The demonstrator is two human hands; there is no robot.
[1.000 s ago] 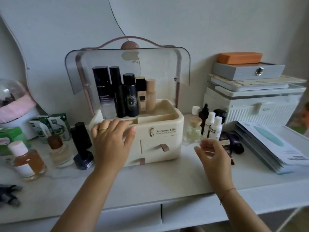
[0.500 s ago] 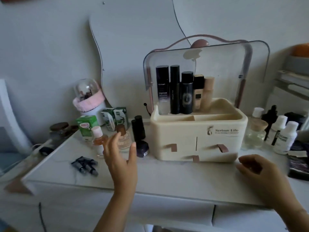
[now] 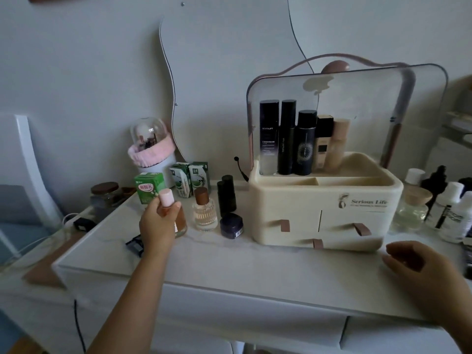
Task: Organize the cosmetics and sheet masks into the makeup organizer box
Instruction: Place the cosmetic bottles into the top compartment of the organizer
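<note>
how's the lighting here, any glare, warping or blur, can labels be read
Head view: dim, flat light; organizer box print reads Serious Life; pale reflection on its clear lid; wide-angle bowing toward the edges; right hand dark and soft.

Both forearms are bare as far as they show; the left hand (image 3: 157,226) and right hand (image 3: 421,272) look unadorned, though blur may hide jewellery.
</note>
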